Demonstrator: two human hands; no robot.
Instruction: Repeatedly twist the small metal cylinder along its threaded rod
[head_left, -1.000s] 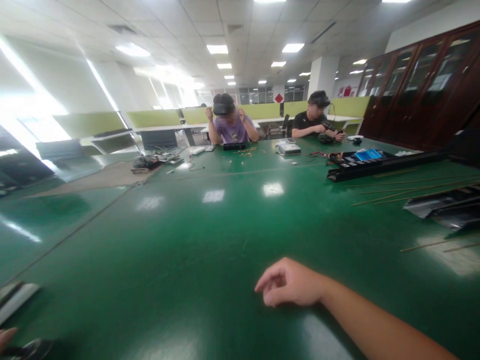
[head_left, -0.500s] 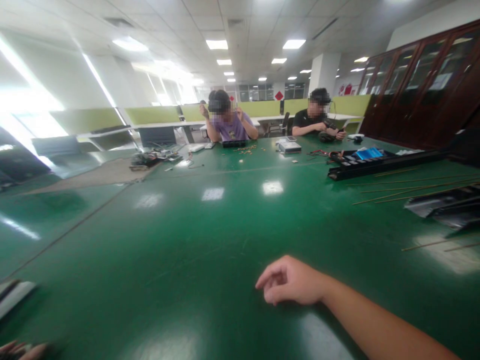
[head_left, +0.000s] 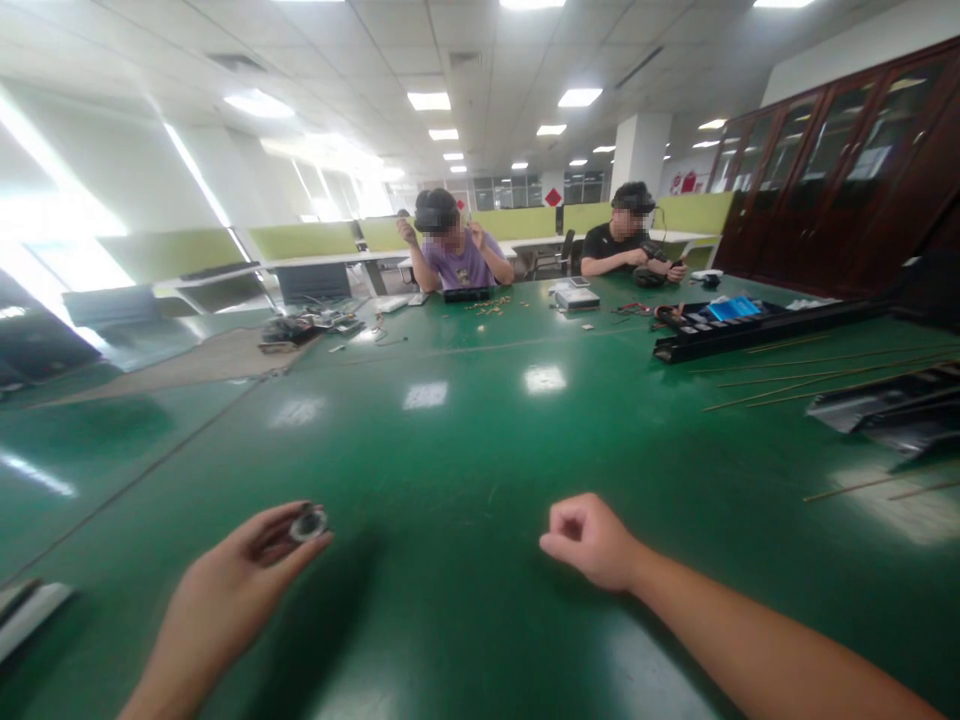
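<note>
My left hand (head_left: 238, 572) is raised above the green table at the lower left, its thumb and fingers closed on a small round ring-shaped part (head_left: 308, 523) with a pale rim and a dark centre. What kind of part it is cannot be made out. Across from it, my right hand (head_left: 595, 541) rests at or just over the tabletop, fingers curled into a loose fist with the thumb against them. Nothing shows in its hollow. A gap of bare green table (head_left: 442, 570) lies between the two hands.
Dark channel-shaped trays (head_left: 739, 325) and thin brass-coloured rods (head_left: 795, 382) lie on the right. A white-edged object (head_left: 34, 615) sits at the left edge. Across the table are two people, small scattered yellowish pieces (head_left: 491, 308), a white box (head_left: 576, 297) and a heap of electronics (head_left: 300, 328).
My left hand has come up from the lower left corner into view with the ring-shaped part. My right hand has curled its fingers from a looser pose and shifted slightly up and right.
</note>
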